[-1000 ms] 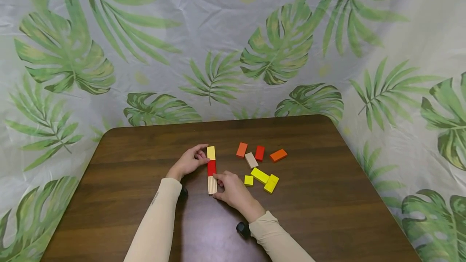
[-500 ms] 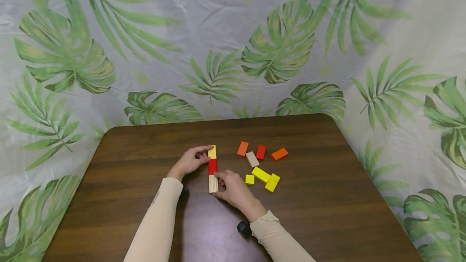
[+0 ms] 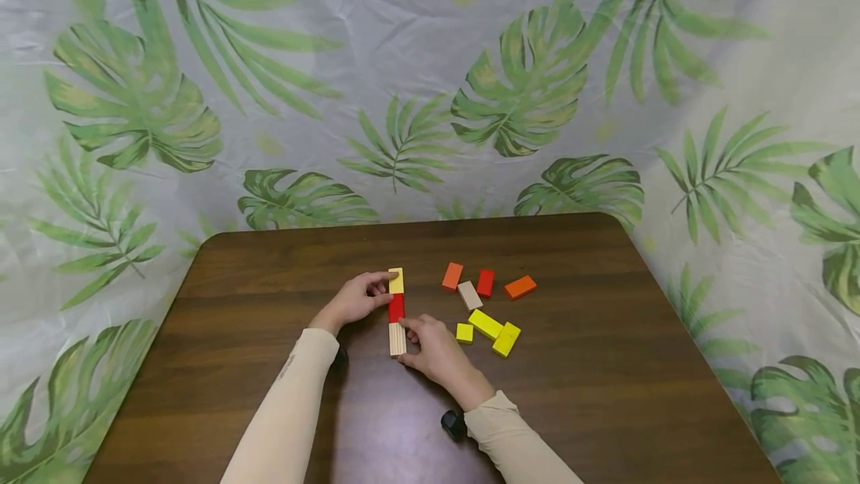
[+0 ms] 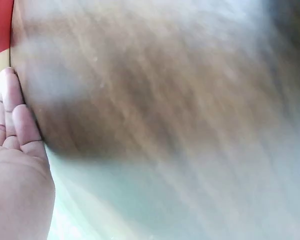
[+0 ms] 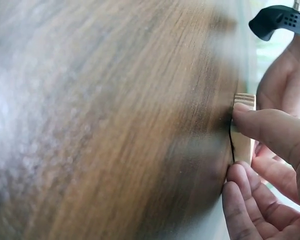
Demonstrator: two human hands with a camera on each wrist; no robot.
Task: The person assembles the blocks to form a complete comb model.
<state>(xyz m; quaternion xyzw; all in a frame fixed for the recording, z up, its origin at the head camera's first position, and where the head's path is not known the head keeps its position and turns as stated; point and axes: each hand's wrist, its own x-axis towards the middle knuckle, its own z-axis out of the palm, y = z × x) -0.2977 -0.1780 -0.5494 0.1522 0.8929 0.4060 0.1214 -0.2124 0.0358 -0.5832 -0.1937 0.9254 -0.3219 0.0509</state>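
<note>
Three blocks end to end in a straight row running away from me, left of the table's middle: pale yellow block (image 3: 396, 282) at the far end, red block (image 3: 396, 308) in the middle, striped natural-wood block (image 3: 397, 340) nearest me. Left hand (image 3: 352, 299) is on the row's left side, pinching the pale yellow block: index finger reaches over near its far end, thumb at the seam with the red one. Right hand (image 3: 435, 349) is on the right side, pinching the natural-wood block endwise: index at the seam with the red, thumb at the near end. Right wrist view agrees, thumb on the grain end. Left wrist view is mostly blurred table; fingertips just make it in, against the pale yellow. Loose blocks sit right of the row, all lying flat: orange-red block (image 3: 452, 276), bright red block (image 3: 486, 282) and orange block (image 3: 520, 287) at the back, beige block (image 3: 469, 295) just beside the bright red. Closer to me: small yellow square block (image 3: 464, 333), long yellow block (image 3: 485, 324), and another yellow block (image 3: 507, 339) at the long one's near end; can't tell if those two overlap. Table (image 3: 591, 402) is dark wood grain, leaf-print sheet (image 3: 416, 43) behind it.
</note>
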